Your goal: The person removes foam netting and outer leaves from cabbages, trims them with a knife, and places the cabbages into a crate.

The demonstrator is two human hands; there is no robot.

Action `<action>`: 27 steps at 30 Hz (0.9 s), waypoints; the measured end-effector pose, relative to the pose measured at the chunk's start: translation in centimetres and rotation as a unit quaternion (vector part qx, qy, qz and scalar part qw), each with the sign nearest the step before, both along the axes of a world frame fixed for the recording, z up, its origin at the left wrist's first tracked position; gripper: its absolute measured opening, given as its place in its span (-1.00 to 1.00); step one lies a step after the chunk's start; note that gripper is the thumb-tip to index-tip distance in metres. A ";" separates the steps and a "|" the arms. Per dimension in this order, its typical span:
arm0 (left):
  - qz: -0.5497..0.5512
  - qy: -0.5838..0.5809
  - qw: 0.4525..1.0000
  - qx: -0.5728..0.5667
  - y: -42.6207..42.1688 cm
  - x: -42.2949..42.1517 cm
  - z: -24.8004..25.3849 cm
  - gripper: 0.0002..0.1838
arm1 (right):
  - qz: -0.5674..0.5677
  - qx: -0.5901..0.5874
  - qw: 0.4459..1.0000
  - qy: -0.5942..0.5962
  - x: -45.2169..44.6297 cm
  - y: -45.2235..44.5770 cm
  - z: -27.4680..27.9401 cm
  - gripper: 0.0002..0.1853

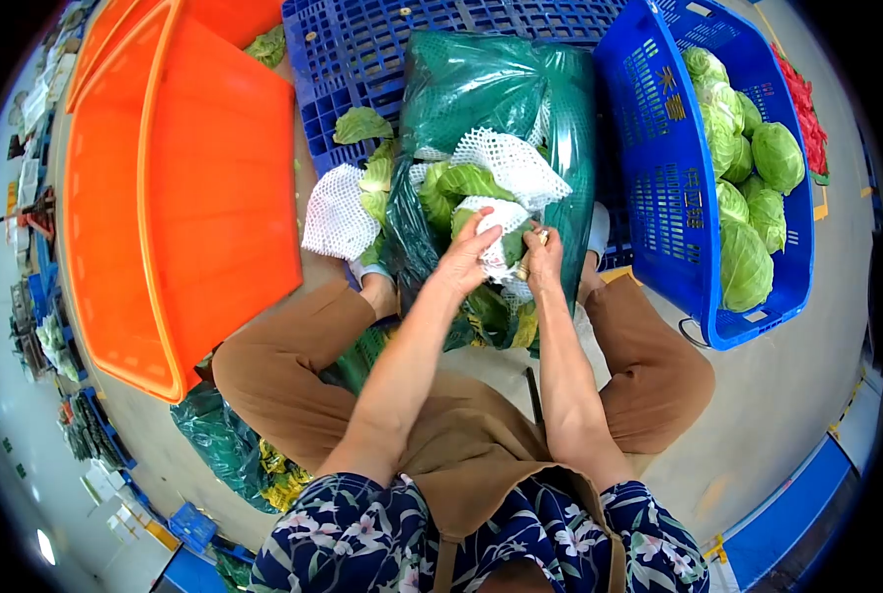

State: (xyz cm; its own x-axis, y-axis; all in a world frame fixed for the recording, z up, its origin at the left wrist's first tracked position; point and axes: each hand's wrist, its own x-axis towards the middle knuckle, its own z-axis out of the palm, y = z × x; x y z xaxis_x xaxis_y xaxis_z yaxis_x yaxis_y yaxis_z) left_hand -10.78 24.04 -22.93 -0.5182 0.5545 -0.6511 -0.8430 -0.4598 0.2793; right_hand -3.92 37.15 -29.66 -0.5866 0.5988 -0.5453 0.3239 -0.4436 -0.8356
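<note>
Between my hands is a cabbage [508, 219] partly covered by white foam netting, above an opened dark green plastic bag [491, 89]. My left hand [468, 254] is wrapped round the cabbage's left side. In my right hand [542, 254], at the cabbage's right side, there is a small yellowish object [524, 269], perhaps a handle; its far end is hidden. Behind the cabbage lie green leaves [469, 182] and a foam net [511, 163]. Another foam net [340, 214] lies left of the bag, beside loose leaves [376, 178].
A blue crate [659, 188] with several cabbages [746, 259] stands at the right, and red netting [800, 109] lies beyond it. Orange bins [214, 198] stand at the left. Under the bag is a blue pallet [348, 49]. Green bags [224, 445] lie at the lower left.
</note>
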 end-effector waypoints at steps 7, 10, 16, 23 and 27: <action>0.042 0.184 0.865 -0.465 -7.7 -2.9 -15.1 -0.70 | 0.038 0.004 0.999 0.034 0.8 -2.7 -3.9 -0.80; -0.128 0.338 0.667 -0.651 -8.8 -2.9 -15.2 -0.82 | 0.020 -0.023 0.999 0.037 0.9 -2.4 -4.9 -0.81; -0.314 0.282 0.676 -0.604 -7.2 -4.4 -14.5 -0.48 | -0.047 -0.146 0.987 0.054 0.6 -1.4 -6.2 -0.81; -0.171 0.540 0.700 -0.435 -5.4 -2.1 1.0 -0.59 | 0.051 -0.145 0.981 0.123 -2.5 -4.8 0.0 -0.82; -0.209 0.602 0.593 -0.492 -4.3 0.1 -3.1 -0.62 | 0.093 -0.177 0.970 0.139 -3.5 -6.2 1.2 -0.86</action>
